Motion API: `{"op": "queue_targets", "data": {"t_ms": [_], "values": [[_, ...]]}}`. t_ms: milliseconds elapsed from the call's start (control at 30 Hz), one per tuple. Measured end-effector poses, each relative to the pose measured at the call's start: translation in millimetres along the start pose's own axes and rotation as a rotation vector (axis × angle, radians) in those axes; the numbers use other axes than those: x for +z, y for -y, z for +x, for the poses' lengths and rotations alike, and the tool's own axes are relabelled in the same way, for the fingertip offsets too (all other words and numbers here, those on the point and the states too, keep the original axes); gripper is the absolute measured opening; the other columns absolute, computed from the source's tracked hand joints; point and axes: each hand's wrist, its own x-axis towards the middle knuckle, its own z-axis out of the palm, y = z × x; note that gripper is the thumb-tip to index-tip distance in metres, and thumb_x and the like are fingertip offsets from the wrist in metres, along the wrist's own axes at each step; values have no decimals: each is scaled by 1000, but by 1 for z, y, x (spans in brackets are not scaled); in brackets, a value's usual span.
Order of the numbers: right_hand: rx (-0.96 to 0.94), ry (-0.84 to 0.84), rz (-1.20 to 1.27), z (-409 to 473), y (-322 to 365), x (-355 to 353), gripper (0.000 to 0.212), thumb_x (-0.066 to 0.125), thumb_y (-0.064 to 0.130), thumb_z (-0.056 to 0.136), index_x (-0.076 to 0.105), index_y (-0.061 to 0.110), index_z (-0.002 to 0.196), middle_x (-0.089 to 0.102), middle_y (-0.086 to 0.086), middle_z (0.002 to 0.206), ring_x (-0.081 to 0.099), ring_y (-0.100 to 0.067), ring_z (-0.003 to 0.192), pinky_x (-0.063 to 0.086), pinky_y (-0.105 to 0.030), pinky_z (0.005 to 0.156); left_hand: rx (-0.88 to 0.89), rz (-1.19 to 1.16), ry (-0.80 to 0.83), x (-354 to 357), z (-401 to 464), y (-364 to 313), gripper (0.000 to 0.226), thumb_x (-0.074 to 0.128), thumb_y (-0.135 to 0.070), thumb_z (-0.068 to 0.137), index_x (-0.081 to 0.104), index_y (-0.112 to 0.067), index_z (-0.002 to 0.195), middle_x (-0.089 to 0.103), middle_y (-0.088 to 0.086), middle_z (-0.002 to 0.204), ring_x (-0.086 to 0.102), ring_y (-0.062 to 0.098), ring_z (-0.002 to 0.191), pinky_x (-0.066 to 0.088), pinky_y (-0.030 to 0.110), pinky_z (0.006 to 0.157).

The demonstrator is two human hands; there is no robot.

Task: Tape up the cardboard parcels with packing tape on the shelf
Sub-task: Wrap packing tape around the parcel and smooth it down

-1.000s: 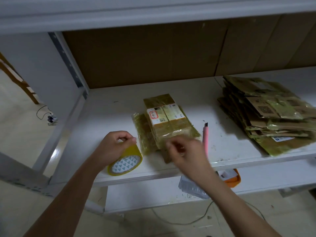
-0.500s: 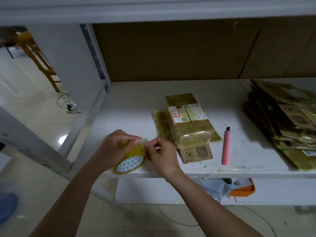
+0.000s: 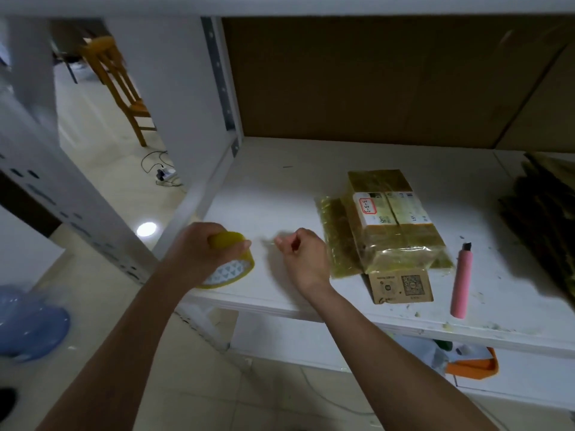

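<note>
The left hand [image 3: 199, 253] grips a yellow tape roll [image 3: 231, 269] at the front left edge of the white shelf [image 3: 280, 188], fingers curled over its top. The right hand [image 3: 303, 259], just beside the roll, has its fingers curled with thumb and forefinger pressed together toward it, seemingly pinching a faint, blurred tape end [image 3: 267, 243]. The taped cardboard parcels [image 3: 392, 225] lie stacked on the shelf to the right of that hand, a pink utility knife [image 3: 462, 281] beyond them and a pile of flattened packages [image 3: 544, 219] at the far right.
</note>
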Motion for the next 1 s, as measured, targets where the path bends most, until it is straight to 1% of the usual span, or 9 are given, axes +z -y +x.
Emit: {"op": "queue_targets", "data": {"t_ms": [133,267,367,467,633,733,833,933,1000], "values": [[-82,-31,-175,15,-12,16,31,62,40,92,65,12,79,59,-6,104,51,-20,106,46,-29,79,-59,17,-13,8,15,-9,41,72,-63,71,65,-25,84,65,-2,82,62,13,71,47,27,56],[-130,-77,-170,14,-22,27,26,64,36,92,69,11,86,52,-4,107,55,-16,94,52,-30,79,-37,103,-30,18,24,-24,39,73,-58,75,65,-26,95,61,-3,94,62,17,81,47,27,64],[-154,-118,-194,11,-21,24,31,68,32,90,60,14,113,44,-4,117,49,-11,89,46,-23,73,-41,110,-46,21,25,-24,38,72,-59,76,67,-26,94,64,-4,96,61,16,83,43,27,64],[-114,-94,-29,10,-16,17,66,75,15,84,37,26,137,37,-6,124,45,-9,86,42,-21,75,-22,132,-68,25,24,-22,41,68,-60,79,67,-27,103,63,-6,102,59,15,87,41,27,67],[-149,21,-23,-3,-7,-2,57,51,-9,86,47,21,134,46,-11,121,44,-6,84,37,-9,76,-11,265,-49,27,26,-19,61,52,-66,87,54,-24,131,57,9,128,55,26,110,45,38,86],[-362,-90,54,-32,2,-40,38,54,-3,89,59,15,121,52,-4,112,53,-5,86,48,-16,76,254,592,-325,31,23,-27,62,49,-61,90,60,-12,126,58,19,117,54,38,106,43,48,87],[-515,-442,88,-51,-5,-96,22,57,1,88,65,11,107,56,-3,102,56,-8,86,47,-17,73,442,232,-410,53,16,-55,35,59,-41,94,67,-10,109,61,11,99,58,27,87,46,39,77],[-349,-642,-31,-38,-39,-144,22,55,9,89,65,13,108,52,-7,112,53,-20,103,45,-28,85,215,-265,-48,91,6,-85,27,57,-40,95,67,-15,88,64,0,83,63,14,75,52,33,75],[-200,-561,-26,-24,-68,-162,24,52,21,96,64,21,117,52,-6,121,50,-21,114,40,-24,92,-10,-528,232,113,-1,-103,40,49,-47,97,67,-12,91,70,5,88,68,19,85,56,36,84]]}}
